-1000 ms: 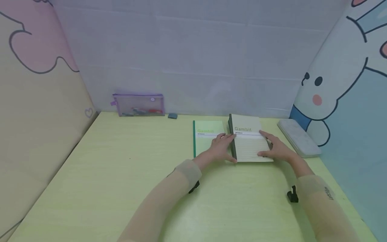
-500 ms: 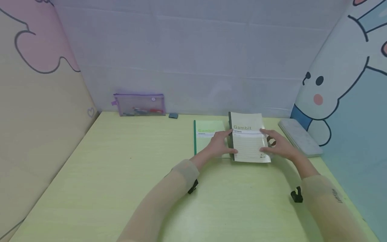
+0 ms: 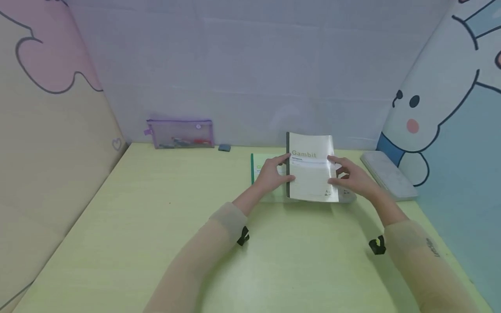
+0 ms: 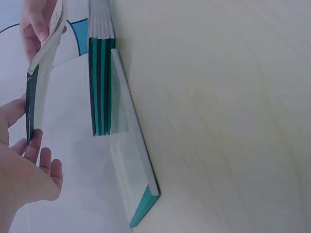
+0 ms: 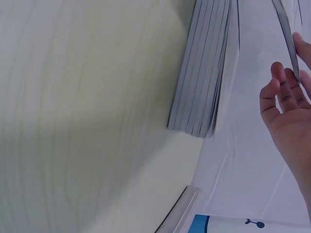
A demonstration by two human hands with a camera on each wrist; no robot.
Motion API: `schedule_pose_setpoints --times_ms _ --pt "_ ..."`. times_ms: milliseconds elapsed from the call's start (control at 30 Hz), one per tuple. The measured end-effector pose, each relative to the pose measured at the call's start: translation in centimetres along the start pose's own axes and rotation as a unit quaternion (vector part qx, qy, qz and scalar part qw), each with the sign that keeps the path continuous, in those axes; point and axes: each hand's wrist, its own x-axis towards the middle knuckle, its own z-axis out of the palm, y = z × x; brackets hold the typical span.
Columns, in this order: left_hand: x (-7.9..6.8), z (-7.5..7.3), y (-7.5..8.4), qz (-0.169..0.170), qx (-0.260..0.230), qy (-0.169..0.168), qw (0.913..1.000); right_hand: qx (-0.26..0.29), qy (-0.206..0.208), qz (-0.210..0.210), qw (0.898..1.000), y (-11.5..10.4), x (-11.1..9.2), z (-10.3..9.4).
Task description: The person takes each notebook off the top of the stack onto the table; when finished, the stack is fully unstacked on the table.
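Observation:
A pale notebook (image 3: 309, 174) with a dark spine and "Gambit" on its cover is raised off the table, its cover facing me. My left hand (image 3: 270, 174) pinches its spine edge between thumb and fingers. On the opposite edge, my right hand (image 3: 356, 178) pinches it the same way. Beneath it is a stack of notebooks (image 4: 101, 87) with green and dark spines, mostly hidden in the head view. A green-spined notebook (image 3: 270, 193) lies flat at the left, partly covered by my left hand; in the left wrist view the stack borders it.
A purple mesh pencil pouch (image 3: 182, 134) with pens leans on the back wall. Next to it lies a small dark blue block (image 3: 224, 148). A pale flat case (image 3: 389, 176) lies by the right wall, close to my right hand. The yellowish table (image 3: 137, 243) extends toward me.
Both hands have lifted the dark-spined notebook off the stack. It has shifted up and to the left, now overlapping part of the green-spined notebook in the head view.

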Motion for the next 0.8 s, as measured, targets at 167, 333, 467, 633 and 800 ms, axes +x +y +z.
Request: schedule_pose_setpoints --times_ms 167,333,467,633,800 --pt "-0.2 -2.0 0.4 -0.027 -0.015 0.009 0.9995 0.068 -0.006 0.008 0.998 -1.4 0.8 0.5" --pt "-0.6 -4.3 0.6 -0.042 -0.018 0.009 0.9989 0.113 -0.005 0.012 0.993 -3.0 1.5 1.2" --pt "-1.2 -6.2 0.8 -0.054 -0.023 0.016 0.9981 0.139 0.003 0.007 0.990 -4.5 2.2 1.8" --pt "-2.3 -8.8 0.5 -0.072 -0.053 0.028 0.9956 0.157 -0.001 -0.014 0.987 -6.5 3.0 3.0" --pt "-3.7 -11.3 -0.5 -0.093 -0.064 0.037 0.9930 0.167 -0.001 -0.031 0.986 -8.2 4.2 4.8"
